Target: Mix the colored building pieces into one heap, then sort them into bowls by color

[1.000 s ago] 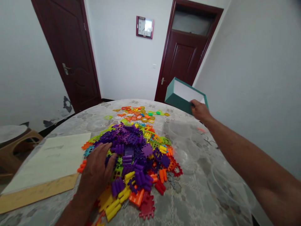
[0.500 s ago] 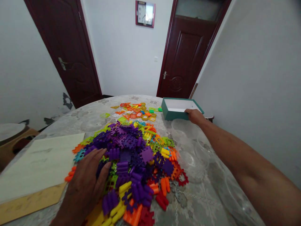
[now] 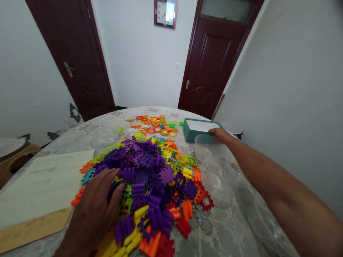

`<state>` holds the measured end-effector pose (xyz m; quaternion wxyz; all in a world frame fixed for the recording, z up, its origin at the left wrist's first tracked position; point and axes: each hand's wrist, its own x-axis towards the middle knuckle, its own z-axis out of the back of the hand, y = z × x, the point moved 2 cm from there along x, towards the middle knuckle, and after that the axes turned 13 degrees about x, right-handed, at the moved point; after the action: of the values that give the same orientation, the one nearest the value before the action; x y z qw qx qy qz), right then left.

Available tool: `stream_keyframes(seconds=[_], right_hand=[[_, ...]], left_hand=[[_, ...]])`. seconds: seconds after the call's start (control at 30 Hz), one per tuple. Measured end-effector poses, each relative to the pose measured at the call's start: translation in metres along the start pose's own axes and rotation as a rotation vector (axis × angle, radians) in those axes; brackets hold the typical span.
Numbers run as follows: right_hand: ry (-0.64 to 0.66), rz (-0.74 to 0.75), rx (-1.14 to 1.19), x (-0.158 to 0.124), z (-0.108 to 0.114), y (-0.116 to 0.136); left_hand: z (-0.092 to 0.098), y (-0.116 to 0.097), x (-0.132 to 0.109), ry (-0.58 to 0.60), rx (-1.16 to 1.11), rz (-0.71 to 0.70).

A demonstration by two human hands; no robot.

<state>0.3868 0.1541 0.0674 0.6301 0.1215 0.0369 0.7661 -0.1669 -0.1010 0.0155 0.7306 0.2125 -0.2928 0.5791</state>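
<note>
My left hand lies over the near left side of a heap of plastic building pieces, its thumb apart from the fingers and nothing held. Purple pieces top the heap; green, yellow, orange and red ones show around them. On the right, my outstretched right hand grips the near edge of a green box with a white inside. The box is at the far right part of the table; its right end is partly hidden behind my hand. My right fingertips are not clearly seen.
Clear plastic containers stand between the heap and my right arm. Behind the heap lie scattered orange, white and green pieces. At left are a pale paper sheet and a tan strip. A patterned cloth covers the round table.
The green box, with my right hand on it, has come lower and shows less of its inside. My left hand stays on the heap. The view has shifted slightly.
</note>
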Motion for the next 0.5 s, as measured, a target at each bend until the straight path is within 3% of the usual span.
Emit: stream_keyframes(seconds=[0.5], right_hand=[[0.014, -0.058, -0.048, -0.0037, -0.0011, -0.0094]], left_hand=[[-0.0023, 0.0021, -0.001, 0.01, 0.013, -0.028]])
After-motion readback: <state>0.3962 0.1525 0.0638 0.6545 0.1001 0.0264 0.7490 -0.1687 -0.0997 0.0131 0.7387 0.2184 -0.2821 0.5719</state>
